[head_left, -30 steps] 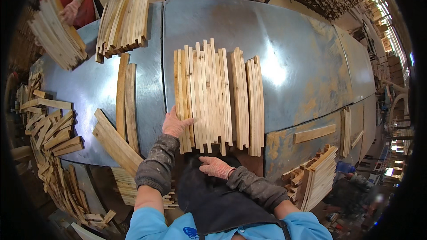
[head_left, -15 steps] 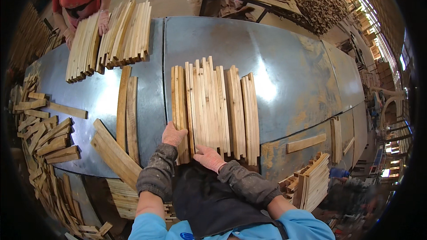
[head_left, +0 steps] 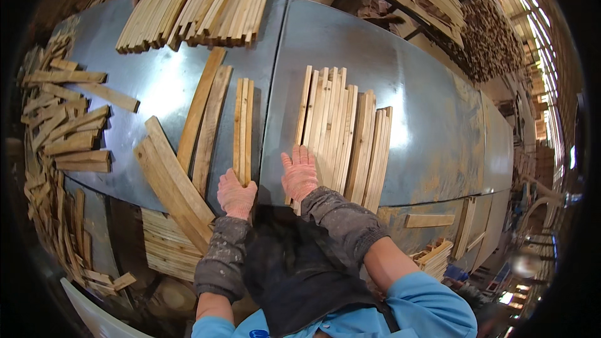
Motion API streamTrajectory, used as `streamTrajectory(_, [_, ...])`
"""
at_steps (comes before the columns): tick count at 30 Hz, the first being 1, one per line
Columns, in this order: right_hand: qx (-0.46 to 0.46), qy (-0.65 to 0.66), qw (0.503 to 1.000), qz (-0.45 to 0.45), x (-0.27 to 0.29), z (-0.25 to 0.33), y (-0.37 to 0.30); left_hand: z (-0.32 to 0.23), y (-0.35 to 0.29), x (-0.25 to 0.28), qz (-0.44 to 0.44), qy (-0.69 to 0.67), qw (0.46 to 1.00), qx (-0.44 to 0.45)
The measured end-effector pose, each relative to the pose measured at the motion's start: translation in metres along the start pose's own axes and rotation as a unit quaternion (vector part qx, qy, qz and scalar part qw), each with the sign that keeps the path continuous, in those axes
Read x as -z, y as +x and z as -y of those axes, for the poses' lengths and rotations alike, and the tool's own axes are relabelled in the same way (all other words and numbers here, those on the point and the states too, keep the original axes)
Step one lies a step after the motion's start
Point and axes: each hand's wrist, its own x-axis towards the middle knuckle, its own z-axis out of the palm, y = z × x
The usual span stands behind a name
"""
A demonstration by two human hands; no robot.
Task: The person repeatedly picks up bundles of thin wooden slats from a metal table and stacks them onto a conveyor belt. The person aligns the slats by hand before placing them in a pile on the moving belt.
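Under left hand (head_left: 236,194), 2 slats (head_left: 243,128) lengthwise away.

A wide grey metal bench (head_left: 400,75) filled the scene, its sheets meeting in a seam near the middle and its right part scuffed with rust. Loose offcuts (head_left: 59,131) crowded its left edge. Beyond its far right corner rose stacked timber (head_left: 482,31), and daylight glared along the workshop's right side.

Left hand (head_left: 236,193) curled, right hand (head_left: 299,174) flat
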Motion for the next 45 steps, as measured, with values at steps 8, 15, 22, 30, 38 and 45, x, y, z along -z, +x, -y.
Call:
streamTrajectory(8, [-0.035,-0.001,0.999,0.038,0.015,0.012,0.023,0.012,0.003,-0.022,-0.018,-0.007,1.0,0.012])
streamTrajectory(15, [0.047,-0.005,0.998,0.03,0.002,0.017,0.038,0.013,0.006,-0.023,-0.02,0.002,1.0,0.009])
streamTrajectory(22, [-0.022,0.079,0.996,-0.02,-0.016,0.017,0.045,0.013,0.008,-0.03,-0.013,0.01,1.0,0.01])
streamTrajectory(30, [-0.201,0.618,0.727,-0.223,-0.034,-0.017,0.032,0.01,0.003,-0.036,-0.015,0.017,1.0,-0.001])
streamTrajectory(38, [-0.192,0.877,0.433,-0.085,0.026,-0.062,-0.062,0.015,0.009,-0.029,0.007,0.019,1.0,-0.006])
streamTrajectory(45, [-0.129,0.882,0.437,-0.123,0.036,-0.113,-0.2,0.007,0.01,-0.027,0.072,-0.061,0.995,-0.027])
